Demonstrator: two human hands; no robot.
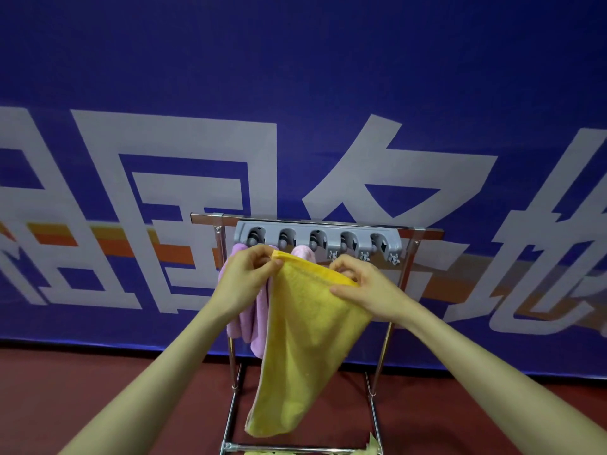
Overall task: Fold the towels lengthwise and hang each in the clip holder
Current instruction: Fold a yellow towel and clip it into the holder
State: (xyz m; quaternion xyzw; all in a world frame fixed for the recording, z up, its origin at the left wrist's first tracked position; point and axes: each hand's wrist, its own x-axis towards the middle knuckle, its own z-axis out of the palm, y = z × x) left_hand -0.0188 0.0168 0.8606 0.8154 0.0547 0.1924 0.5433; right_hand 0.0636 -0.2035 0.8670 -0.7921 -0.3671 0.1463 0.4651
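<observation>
A yellow towel [305, 339] hangs folded from both my hands, just below and in front of the grey clip holder [318, 239]. My left hand [248, 274] pinches its upper left corner. My right hand [364, 284] pinches the top edge at the right. The holder has several clips in a row and is mounted on a metal stand [382, 356]. Two pink towels [253, 326] hang from the leftmost clips, partly hidden behind my left hand and the yellow towel. The clips at the right hold nothing.
A blue banner [295, 93] with large white characters stands close behind the stand. The floor [98, 389] is dark red. A pale yellow-green cloth [372, 446] lies at the stand's base, mostly cut off by the frame's bottom edge.
</observation>
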